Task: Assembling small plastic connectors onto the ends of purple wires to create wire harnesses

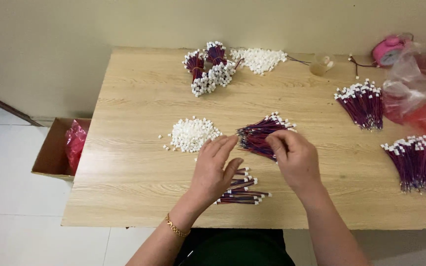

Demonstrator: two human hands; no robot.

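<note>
Fingers of the right hand (294,157) pinched at the near end of a loose bundle of purple wire leads (262,134) lying mid-table. The left hand (215,170) lay open, fingers flat, just beside that bundle, between a pile of white connector housings (192,134) and finished leads (242,189) on the wooden table (139,162).

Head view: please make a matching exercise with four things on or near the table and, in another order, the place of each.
Things:
1. small white connector pile
2. cardboard box
3. pink round object
4. short wire pieces

Places:
A. on the floor, left of the table
B. far right corner of the table
C. under the left hand
D. left of the loose wire bundle

Pairs: 1-D, 2-A, 3-B, 4-C
</note>
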